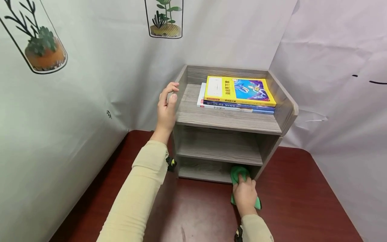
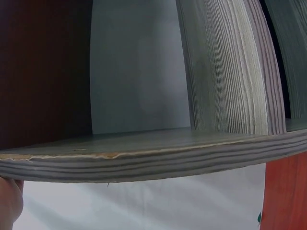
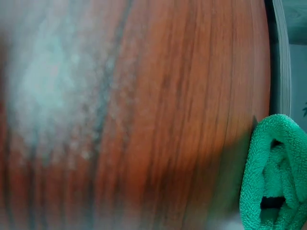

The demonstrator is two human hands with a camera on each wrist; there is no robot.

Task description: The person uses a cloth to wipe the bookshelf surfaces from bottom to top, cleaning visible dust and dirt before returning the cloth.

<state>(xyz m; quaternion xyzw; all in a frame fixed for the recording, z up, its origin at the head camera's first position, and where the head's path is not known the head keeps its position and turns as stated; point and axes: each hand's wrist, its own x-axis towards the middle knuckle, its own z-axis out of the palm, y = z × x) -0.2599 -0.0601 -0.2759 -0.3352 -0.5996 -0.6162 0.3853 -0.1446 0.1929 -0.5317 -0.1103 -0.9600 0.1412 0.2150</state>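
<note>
My left hand (image 1: pixel 167 109) rests against the outer left side of a grey wood-grain shelf unit (image 1: pixel 229 126), near its upper edge, with the fingers slightly bent. In the left wrist view, part of that hand (image 2: pixel 9 203) shows below the edge of the side panel (image 2: pixel 158 160). Low down at the right, my right hand (image 1: pixel 245 195) grips a green cloth (image 1: pixel 240 173) at the front of the bottom compartment. One end of the cloth reaches inside, and another part hangs out over the tabletop. The right wrist view shows the folded green towelling (image 3: pixel 254 177) beside the unit's edge.
Several stacked books, a yellow one (image 1: pixel 239 90) uppermost, lie on the unit's top shelf. The unit stands on a dark red wood tabletop (image 1: pixel 302 201). White sheeting (image 1: pixel 90 101) with printed plant pictures rises close behind and at both sides.
</note>
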